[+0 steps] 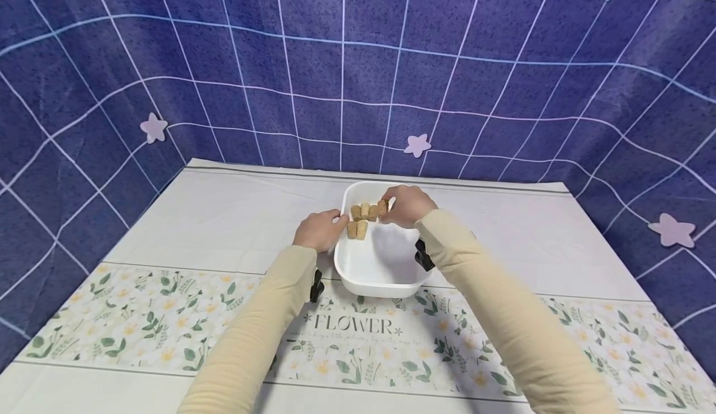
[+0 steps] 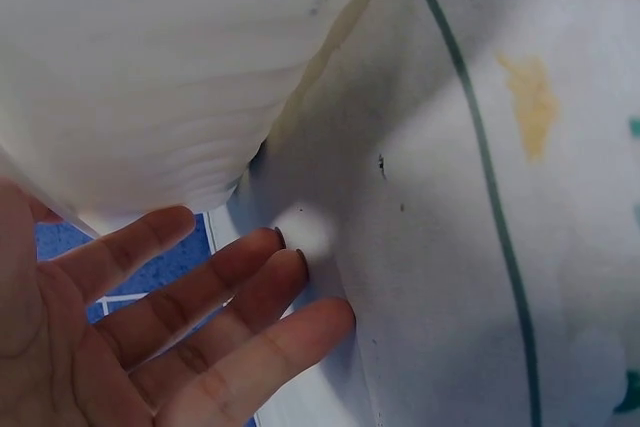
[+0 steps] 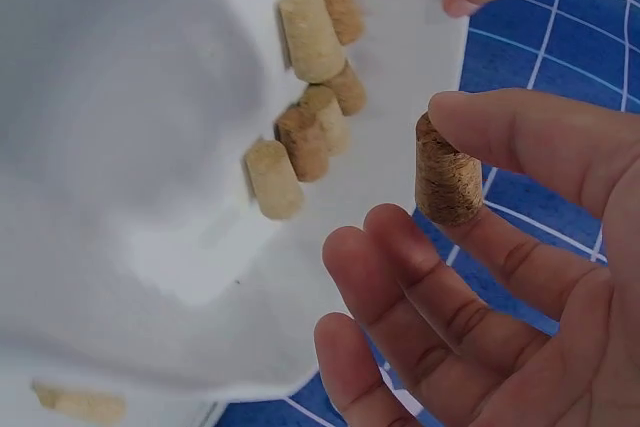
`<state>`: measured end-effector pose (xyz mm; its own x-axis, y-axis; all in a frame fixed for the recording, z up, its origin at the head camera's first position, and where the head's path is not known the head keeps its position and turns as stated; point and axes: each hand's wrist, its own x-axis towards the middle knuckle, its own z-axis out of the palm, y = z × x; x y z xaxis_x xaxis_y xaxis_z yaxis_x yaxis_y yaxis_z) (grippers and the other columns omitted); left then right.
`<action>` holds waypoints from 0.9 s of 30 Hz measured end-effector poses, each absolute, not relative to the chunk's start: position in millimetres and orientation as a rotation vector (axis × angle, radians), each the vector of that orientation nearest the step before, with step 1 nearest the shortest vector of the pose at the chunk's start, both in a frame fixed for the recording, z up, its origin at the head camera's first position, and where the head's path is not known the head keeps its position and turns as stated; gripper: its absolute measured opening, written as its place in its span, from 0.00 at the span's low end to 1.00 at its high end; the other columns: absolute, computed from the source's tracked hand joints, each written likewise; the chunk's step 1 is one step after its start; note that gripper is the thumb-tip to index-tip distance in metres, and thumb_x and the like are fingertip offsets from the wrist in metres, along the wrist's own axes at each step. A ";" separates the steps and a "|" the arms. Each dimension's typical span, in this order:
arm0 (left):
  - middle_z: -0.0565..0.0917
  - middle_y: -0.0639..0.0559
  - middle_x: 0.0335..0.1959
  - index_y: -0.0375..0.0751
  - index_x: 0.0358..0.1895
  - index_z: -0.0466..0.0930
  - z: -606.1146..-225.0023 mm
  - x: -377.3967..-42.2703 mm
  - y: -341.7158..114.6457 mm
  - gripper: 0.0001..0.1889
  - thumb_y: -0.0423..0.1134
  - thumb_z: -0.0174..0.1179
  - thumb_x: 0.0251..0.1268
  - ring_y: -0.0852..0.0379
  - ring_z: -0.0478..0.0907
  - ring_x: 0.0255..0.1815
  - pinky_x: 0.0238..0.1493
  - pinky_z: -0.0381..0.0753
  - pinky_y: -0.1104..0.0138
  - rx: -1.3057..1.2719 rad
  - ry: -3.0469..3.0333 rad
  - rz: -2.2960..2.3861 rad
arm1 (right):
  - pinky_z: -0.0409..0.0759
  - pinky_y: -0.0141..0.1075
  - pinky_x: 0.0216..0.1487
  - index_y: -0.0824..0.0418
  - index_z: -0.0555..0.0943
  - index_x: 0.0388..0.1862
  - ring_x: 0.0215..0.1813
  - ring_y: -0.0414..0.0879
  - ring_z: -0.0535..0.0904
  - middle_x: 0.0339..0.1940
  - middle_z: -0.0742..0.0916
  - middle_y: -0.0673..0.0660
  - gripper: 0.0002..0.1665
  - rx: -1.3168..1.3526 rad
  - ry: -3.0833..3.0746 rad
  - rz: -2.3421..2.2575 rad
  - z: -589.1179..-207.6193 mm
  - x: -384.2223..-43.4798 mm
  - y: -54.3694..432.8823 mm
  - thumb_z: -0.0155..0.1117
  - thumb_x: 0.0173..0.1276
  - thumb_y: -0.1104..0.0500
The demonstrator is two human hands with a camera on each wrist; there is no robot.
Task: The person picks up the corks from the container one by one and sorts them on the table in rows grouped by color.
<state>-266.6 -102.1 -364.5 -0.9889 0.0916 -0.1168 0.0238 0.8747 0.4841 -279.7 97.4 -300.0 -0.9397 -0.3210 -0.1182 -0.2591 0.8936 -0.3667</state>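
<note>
My right hand (image 1: 411, 206) pinches a brown cork stopper (image 3: 447, 172) between thumb and index finger, its other fingers spread loosely below. It is over the far part of a white plastic tub (image 1: 386, 290). Several tan and brown corks (image 1: 362, 230) lie inside, toward the tub's far left, mostly side by side in two short rows. At the tub's left side, my left hand (image 1: 320, 230) holds the rim, thumb over the edge and index finger against the outer wall. Its remaining fingers (image 2: 250, 357) stretch out beneath the wall, close to the tablecloth.
The tub stands on a white tablecloth (image 1: 235, 215) with a flower-printed band (image 1: 168, 321) along its near part. Behind the table hangs a blue curtain (image 1: 313, 66) with a white grid and stars. Dark straps (image 1: 316, 286) sit at both wrists.
</note>
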 end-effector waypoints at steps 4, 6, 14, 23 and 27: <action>0.75 0.37 0.69 0.42 0.76 0.68 -364.9 -267.2 -102.3 0.31 0.55 0.36 0.80 0.34 0.73 0.68 0.68 0.70 0.46 0.084 2.902 0.755 | 0.80 0.43 0.50 0.61 0.81 0.63 0.45 0.51 0.83 0.44 0.88 0.59 0.27 -0.459 2.901 -0.519 -290.8 -276.8 103.5 0.71 0.64 0.57; 0.75 0.38 0.69 0.42 0.76 0.67 -365.0 -267.4 -102.1 0.31 0.55 0.36 0.80 0.34 0.73 0.68 0.68 0.70 0.46 0.079 2.899 0.758 | 0.80 0.43 0.49 0.62 0.81 0.63 0.44 0.51 0.82 0.45 0.88 0.60 0.27 -0.468 2.906 -0.525 -287.3 -276.0 108.1 0.70 0.64 0.58; 0.75 0.37 0.70 0.42 0.76 0.67 -364.4 -266.6 -101.3 0.32 0.56 0.36 0.80 0.34 0.72 0.68 0.68 0.70 0.46 0.067 2.894 0.748 | 0.80 0.46 0.53 0.66 0.77 0.67 0.48 0.54 0.83 0.47 0.88 0.63 0.31 -0.468 2.924 -0.552 -280.8 -275.9 131.5 0.70 0.66 0.58; 0.75 0.37 0.69 0.43 0.76 0.68 -367.3 -269.3 -102.3 0.32 0.56 0.36 0.80 0.34 0.73 0.68 0.68 0.70 0.46 0.062 2.891 0.759 | 0.79 0.46 0.50 0.67 0.77 0.66 0.44 0.53 0.82 0.45 0.87 0.62 0.30 -0.428 2.940 -0.544 -275.9 -273.0 151.9 0.68 0.67 0.58; 0.75 0.38 0.69 0.44 0.76 0.68 -367.5 -270.2 -101.5 0.32 0.56 0.37 0.80 0.34 0.73 0.68 0.68 0.70 0.46 0.059 2.891 0.756 | 0.79 0.45 0.46 0.68 0.78 0.64 0.41 0.52 0.81 0.42 0.87 0.61 0.29 -0.428 2.953 -0.546 -279.8 -272.8 162.6 0.68 0.66 0.58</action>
<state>-270.2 -101.5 -367.5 -0.9876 0.0765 -0.1371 -0.0004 0.8719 0.4897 -272.8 162.6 -279.8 -0.9544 -0.2936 -0.0542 -0.2547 0.8956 -0.3647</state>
